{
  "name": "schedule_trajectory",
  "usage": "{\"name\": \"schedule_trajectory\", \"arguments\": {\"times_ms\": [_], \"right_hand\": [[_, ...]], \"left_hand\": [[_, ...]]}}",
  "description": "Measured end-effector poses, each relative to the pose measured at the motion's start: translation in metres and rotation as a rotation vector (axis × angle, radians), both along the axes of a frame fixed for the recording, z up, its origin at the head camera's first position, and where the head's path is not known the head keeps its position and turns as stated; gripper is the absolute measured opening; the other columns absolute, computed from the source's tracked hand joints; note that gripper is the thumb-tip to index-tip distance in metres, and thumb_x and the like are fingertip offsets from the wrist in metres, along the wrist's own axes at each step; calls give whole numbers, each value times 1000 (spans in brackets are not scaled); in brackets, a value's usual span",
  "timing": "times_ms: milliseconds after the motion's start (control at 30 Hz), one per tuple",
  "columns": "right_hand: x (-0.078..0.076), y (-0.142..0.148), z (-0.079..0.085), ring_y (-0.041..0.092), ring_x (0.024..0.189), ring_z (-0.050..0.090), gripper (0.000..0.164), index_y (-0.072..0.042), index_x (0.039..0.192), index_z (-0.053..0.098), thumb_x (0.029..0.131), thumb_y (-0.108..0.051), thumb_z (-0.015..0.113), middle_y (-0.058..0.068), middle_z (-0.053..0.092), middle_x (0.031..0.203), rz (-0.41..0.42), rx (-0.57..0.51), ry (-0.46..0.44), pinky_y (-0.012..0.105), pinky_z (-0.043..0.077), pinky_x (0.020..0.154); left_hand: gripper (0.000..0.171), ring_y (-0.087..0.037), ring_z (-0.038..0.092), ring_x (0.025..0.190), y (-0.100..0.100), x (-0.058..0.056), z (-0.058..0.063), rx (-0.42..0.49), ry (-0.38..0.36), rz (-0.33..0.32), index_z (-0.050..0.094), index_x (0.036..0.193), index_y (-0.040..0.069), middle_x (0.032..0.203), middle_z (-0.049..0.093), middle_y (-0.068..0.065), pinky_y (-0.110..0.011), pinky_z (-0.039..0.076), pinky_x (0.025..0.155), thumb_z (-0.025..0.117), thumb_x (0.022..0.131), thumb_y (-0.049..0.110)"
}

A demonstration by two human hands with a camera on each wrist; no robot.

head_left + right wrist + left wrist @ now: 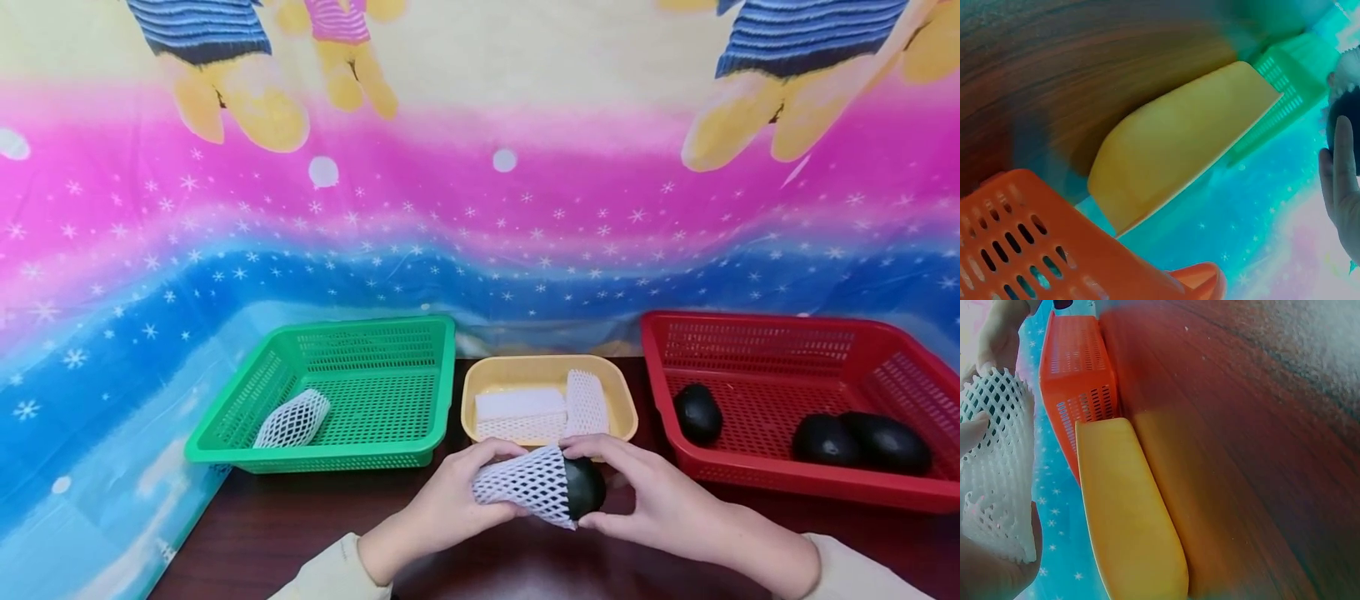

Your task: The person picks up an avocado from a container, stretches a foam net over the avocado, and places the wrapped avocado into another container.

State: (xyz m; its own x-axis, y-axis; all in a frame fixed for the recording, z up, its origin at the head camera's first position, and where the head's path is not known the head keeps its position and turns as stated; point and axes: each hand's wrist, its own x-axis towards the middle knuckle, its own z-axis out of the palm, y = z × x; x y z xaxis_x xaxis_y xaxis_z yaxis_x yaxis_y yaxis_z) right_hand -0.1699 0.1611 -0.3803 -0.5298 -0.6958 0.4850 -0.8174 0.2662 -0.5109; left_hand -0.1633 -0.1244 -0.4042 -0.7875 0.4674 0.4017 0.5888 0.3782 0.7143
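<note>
A dark, smooth avocado (586, 487) sits partly inside a white foam net sleeve (525, 485), held over the near side of the table. My left hand (450, 500) grips the sleeve from the left, thumb below and fingers above. In the left wrist view the net (1000, 469) stretches between that hand's fingers and thumb. On the other side my right hand (660, 504) holds the bare end of the avocado between thumb and fingers, fingertips right at the net's open edge. The right wrist view shows its fingers (1344, 156) lying along the dark fruit.
Behind the hands stands a yellow tray (474, 367) with several white net sleeves (521, 412). To the left, a green basket (442, 392) contains a netted fruit (294, 418). A red basket (750, 475) at the right holds three bare dark avocados (698, 413). A patterned cloth hangs behind.
</note>
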Motion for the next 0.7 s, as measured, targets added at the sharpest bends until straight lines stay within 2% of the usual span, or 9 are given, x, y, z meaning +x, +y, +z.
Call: {"name": "schedule_trajectory", "arguments": {"times_ms": [133,333,467,700], "right_hand": [[1,1,0,15,123,57,77,-17,143,53,77,-2,89,7,52,142,2,-15,23,26,57,83],[1,3,2,15,118,58,76,-14,142,56,75,6,87,7,51,138,37,-55,4,26,59,74],[-1,4,1,14,118,58,75,-12,138,57,73,5,89,8,55,136,56,-84,24,27,59,77],[-3,3,-6,12,123,57,70,-8,130,59,69,7,91,12,58,135,90,-168,6,25,58,81]], "left_hand": [[53,-10,63,102,0,1,1,8,-21,20,66,125,24,117,69,7,-30,52,89,91,79,18],[54,-10,63,101,0,2,2,22,-45,20,66,126,25,118,70,7,-30,52,89,91,78,20],[56,-10,63,102,0,3,4,31,-61,-1,66,128,24,120,70,6,-30,52,89,91,79,22],[59,-9,64,101,2,4,7,32,-106,-8,67,132,22,121,70,4,-29,52,88,92,78,24]]}}
